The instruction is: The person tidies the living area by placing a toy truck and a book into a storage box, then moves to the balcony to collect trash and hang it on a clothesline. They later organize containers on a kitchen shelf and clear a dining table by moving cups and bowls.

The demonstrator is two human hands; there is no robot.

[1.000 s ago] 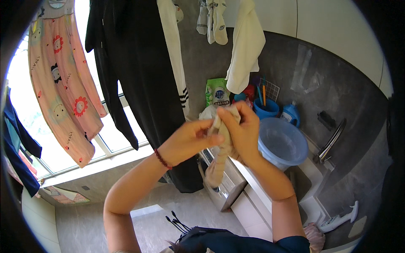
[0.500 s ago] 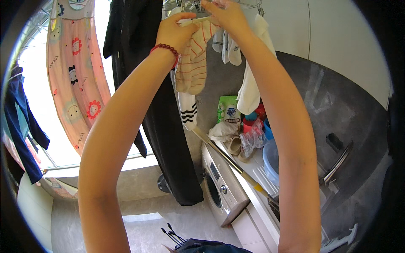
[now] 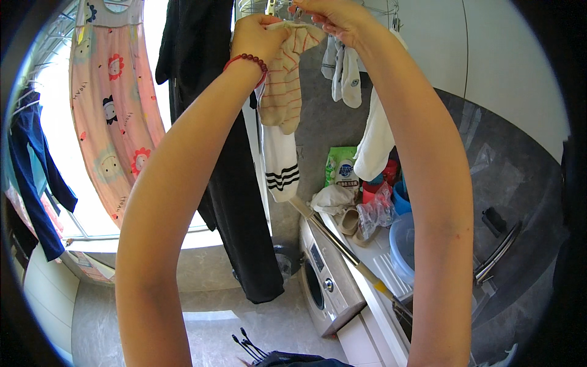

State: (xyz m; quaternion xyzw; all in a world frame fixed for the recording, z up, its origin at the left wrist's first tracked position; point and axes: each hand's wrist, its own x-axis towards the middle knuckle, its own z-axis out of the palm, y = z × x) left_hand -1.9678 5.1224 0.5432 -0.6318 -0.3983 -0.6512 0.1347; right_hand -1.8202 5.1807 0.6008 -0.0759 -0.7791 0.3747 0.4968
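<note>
Up at the top, my left hand (image 3: pixel 259 40) pinches the cuff of a cream sock with thin red-orange stripes (image 3: pixel 281 92), which dangles toe down. Just right of it, my right hand (image 3: pixel 343 19) has its fingers closed at a small clip (image 3: pixel 293 10) on a wire drying hanger (image 3: pixel 252 6), above the sock's edge. Behind the striped sock hangs a white sock with black bands (image 3: pixel 280 165). Other white socks (image 3: pixel 350 76) hang past it, and a longer white sock (image 3: pixel 373 147) is partly covered by my right forearm.
Black trousers (image 3: pixel 241 244) and a pink patterned dress (image 3: pixel 113 122) hang at left by a bright window. Below, a washing machine (image 3: pixel 330 284) stands under a counter with shoes (image 3: pixel 349 221), a green bag (image 3: pixel 338 160) and a blue basin (image 3: pixel 402 244). A pole (image 3: pixel 339 243) slants across.
The view has shifted slightly, so the hanging socks and counter sit lower and farther right. My right-hand fingers have moved a little; my left hand still holds the striped sock.
</note>
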